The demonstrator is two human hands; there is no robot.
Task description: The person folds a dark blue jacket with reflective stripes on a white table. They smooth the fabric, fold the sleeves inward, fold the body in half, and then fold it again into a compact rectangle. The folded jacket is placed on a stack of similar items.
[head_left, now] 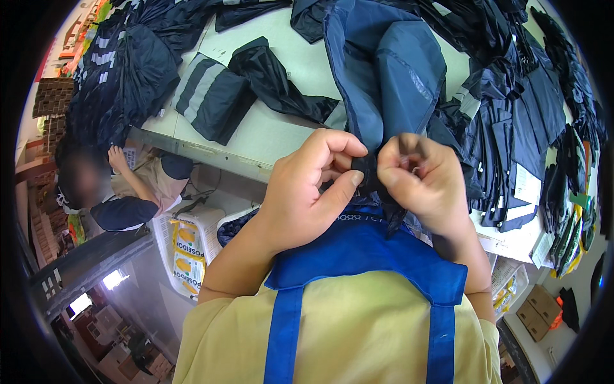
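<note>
With my left hand (307,192) I pinch a small black fabric edge (362,168) between thumb and fingertips; the other fingers are bent loosely toward the palm. My right hand (436,179) is just beside it, with the fingers curled inward. It is blurred, so I cannot tell whether it grips the fabric or only touches it.

The black edge seems to belong to the dark blue garment (409,73), which lies on the white table (299,136) straight ahead of me, its near end narrowing between my hands, above my blue apron (364,253).

For handling this well, I think the left pinch should be firm but close to the edge, so that the right fingertips have a small, steady place to work. The cloth looks smooth and maybe slippery, therefore I would pull gently and avoid twisting it. It is also better, in my judgement, to let the table carry the far part, so that its weight does not drag on my fingers. The folded striped garment (211,96) on the left and the dark garment pile (505,141) on the right should not tangle with it.
</note>
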